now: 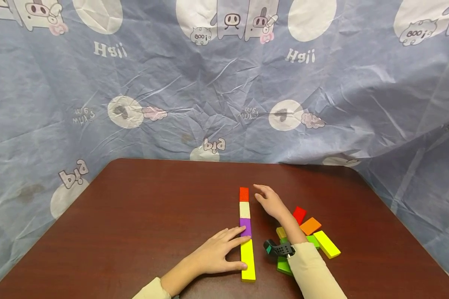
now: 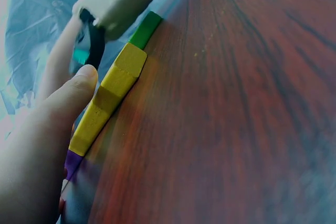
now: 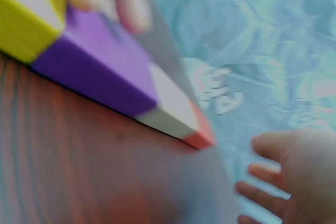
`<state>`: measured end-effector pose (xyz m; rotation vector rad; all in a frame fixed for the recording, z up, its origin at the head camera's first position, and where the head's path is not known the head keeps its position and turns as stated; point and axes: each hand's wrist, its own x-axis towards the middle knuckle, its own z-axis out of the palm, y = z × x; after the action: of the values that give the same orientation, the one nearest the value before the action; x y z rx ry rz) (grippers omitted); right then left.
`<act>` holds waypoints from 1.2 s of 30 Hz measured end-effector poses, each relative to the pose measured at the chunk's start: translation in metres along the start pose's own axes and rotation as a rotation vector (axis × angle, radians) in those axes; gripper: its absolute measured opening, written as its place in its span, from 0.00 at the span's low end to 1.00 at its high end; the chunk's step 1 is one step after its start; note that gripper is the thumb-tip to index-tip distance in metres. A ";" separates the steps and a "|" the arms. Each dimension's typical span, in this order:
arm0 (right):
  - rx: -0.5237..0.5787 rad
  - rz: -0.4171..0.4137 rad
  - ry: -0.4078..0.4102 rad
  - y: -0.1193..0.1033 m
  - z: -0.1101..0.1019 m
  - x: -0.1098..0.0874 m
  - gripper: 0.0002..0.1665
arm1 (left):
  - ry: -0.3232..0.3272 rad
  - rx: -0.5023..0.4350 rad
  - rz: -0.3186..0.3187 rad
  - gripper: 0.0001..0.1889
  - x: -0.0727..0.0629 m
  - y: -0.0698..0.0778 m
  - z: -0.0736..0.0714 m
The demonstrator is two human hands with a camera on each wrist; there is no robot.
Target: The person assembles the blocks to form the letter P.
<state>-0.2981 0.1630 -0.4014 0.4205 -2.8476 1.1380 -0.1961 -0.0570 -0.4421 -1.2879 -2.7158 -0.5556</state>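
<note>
Your left hand (image 1: 214, 254), spread wide, touches the row of blocks (image 1: 245, 223) aimed at the worktop's (image 1: 164, 203) far edge, your right hand (image 1: 272, 203) relaxed, empty; pinch these probably light, rigid blocks by their sides.

Screened-off tabletop spot — 1 wood-grain table (image 1: 134, 211), creased cartoon-print cloth (image 1: 217, 83) behind and at sides — room type unclear.

1. Solid colour is worn by the purple block (image 1: 247, 224)!
2. Beyond it, a white block (image 1: 245, 210), then a red block (image 1: 244, 194), are spotted.
3. Before it, a yellow block (image 1: 248, 261) is seen.
4. Right of it, loose blocks (image 1: 311, 226) are mixed: red, orange, yellow, green.
5. Beneath it, the reddish-brown table (image 2: 231, 129) is dark-streaked.
6. Behind it, blue-grey cloth (image 1: 164, 89) is printed with white circles.
</note>
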 end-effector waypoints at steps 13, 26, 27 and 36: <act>-0.345 0.188 -0.037 0.033 -0.073 -0.060 0.23 | -0.002 0.018 -0.009 0.34 -0.001 -0.001 0.000; -0.462 0.206 0.037 0.028 -0.049 -0.053 0.20 | 0.004 0.025 -0.009 0.33 0.000 -0.001 0.000; -0.455 0.186 0.056 0.026 -0.045 -0.050 0.19 | 0.004 0.021 -0.009 0.33 0.000 -0.001 0.000; -0.335 -0.019 0.075 0.016 -0.013 -0.019 0.10 | 0.006 0.021 -0.008 0.34 0.001 0.000 0.001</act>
<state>-0.2853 0.1877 -0.4050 0.3729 -2.8814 0.6375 -0.1966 -0.0562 -0.4431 -1.2685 -2.7158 -0.5288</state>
